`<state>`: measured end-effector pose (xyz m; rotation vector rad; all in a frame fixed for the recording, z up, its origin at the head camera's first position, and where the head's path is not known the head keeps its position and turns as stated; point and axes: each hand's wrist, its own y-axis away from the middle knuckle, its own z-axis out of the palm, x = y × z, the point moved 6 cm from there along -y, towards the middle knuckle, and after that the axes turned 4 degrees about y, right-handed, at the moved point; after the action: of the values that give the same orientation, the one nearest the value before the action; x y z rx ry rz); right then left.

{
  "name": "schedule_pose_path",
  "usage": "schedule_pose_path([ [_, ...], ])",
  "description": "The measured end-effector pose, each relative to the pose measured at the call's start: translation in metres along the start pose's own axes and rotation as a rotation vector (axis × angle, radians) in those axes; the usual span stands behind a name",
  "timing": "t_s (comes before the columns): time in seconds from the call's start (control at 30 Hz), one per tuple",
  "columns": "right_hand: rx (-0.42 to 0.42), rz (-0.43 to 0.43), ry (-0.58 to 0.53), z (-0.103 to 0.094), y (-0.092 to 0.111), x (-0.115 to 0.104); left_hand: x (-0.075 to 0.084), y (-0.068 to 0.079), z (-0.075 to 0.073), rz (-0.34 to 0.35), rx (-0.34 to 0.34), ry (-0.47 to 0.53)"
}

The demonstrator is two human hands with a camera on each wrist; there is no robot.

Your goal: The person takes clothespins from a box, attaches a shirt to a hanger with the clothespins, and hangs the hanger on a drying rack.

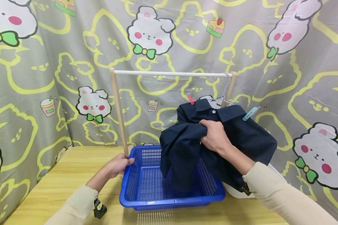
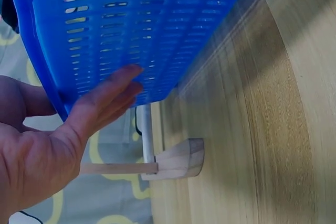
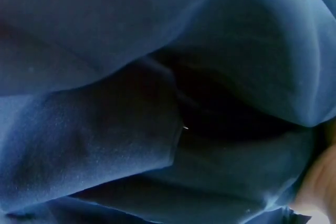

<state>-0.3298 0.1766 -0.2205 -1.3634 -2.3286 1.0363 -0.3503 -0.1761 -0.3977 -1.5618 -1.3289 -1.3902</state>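
Note:
A dark navy shirt point(image 1: 239, 131) hangs by a pale hanger point(image 1: 224, 93) at the right end of the rack's white rail point(image 1: 169, 73). My right hand point(image 1: 216, 136) grips a bunched fold of it over the blue plastic basket point(image 1: 171, 201); in the right wrist view navy cloth point(image 3: 94, 140) fills nearly everything. My left hand point(image 1: 119, 164) holds the basket's left rim, thumb inside and fingers against the outer slotted wall point(image 2: 142, 30) in the left wrist view. A red clothespin point(image 1: 190, 99) and a teal clothespin point(image 1: 250, 113) sit at the shirt's shoulders.
The rack's left wooden post point(image 1: 119, 109) rises behind the basket, its foot point(image 2: 181, 160) on the wooden table point(image 1: 73, 175). A white object point(image 1: 236, 192) lies partly hidden under the shirt at right. A patterned curtain point(image 1: 73, 72) encloses the back and sides.

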Motion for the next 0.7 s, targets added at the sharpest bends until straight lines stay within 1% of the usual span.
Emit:
schedule_pose_path([
  [0.2,0.006,0.006,0.006,-0.003,-0.001,0.006,0.003,-0.001,0.000,-0.024,0.069,-0.016],
  [0.3,0.007,0.014,0.013,-0.004,0.000,0.009,0.004,0.000,0.000,-0.028,0.085,-0.006],
  [0.5,0.010,0.032,0.021,-0.006,0.002,0.016,0.004,0.008,-0.004,-0.026,0.065,0.007],
  [0.7,0.024,0.047,0.020,-0.009,0.001,0.021,0.005,0.020,-0.019,-0.029,0.041,-0.008],
])
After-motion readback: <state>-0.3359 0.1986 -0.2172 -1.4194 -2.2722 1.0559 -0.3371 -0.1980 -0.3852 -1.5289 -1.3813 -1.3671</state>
